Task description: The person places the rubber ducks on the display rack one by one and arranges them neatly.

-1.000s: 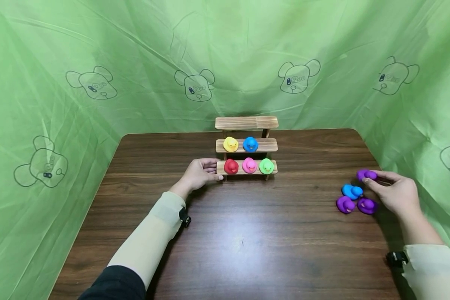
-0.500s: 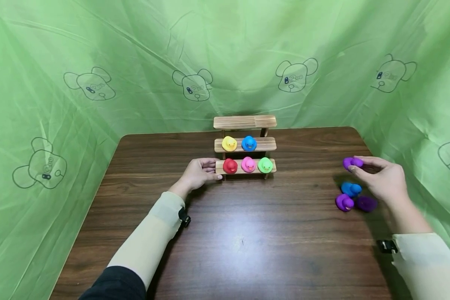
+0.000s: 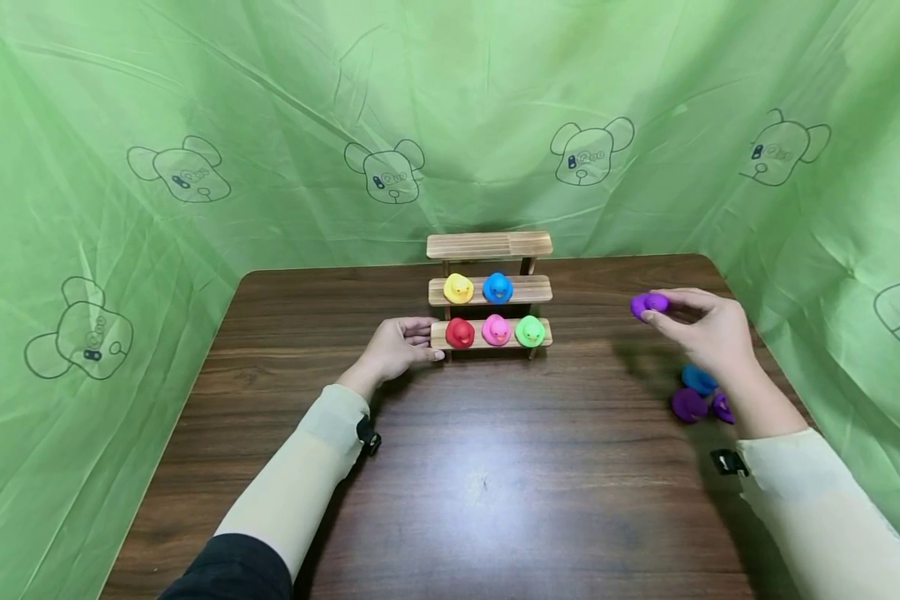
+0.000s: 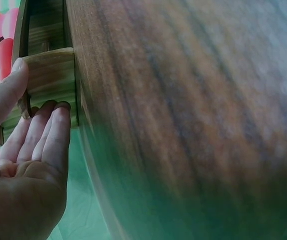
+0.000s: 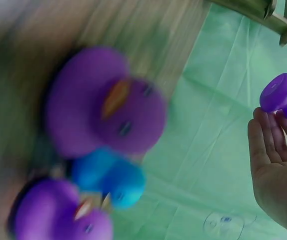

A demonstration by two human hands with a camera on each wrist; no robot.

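My left hand (image 3: 393,347) grips the left end of the lowest step of a three-step wooden stand (image 3: 487,244). In the left wrist view the thumb lies at the step's edge and the fingers reach behind its end. A red duck (image 3: 460,333), a pink duck (image 3: 496,331) and a green duck (image 3: 530,331) sit on that step. On the middle step are a yellow duck (image 3: 458,288) and a blue duck (image 3: 498,287). Between thumb and fingertips my right hand (image 3: 708,331) pinches a purple rubber duck (image 5: 278,95), raised over the table to the right of the stand.
Beneath my right forearm a blue duck (image 3: 697,379) and two purple ducks (image 5: 106,102) stand close together on the dark wood table (image 3: 495,500). Green cloth (image 3: 487,108) with mouse-face drawings hangs round the table's back and sides.
My right hand has lifted the purple duck from beside the other loose ducks and carried it left toward the stand. The left hand keeps its place at the step's end.
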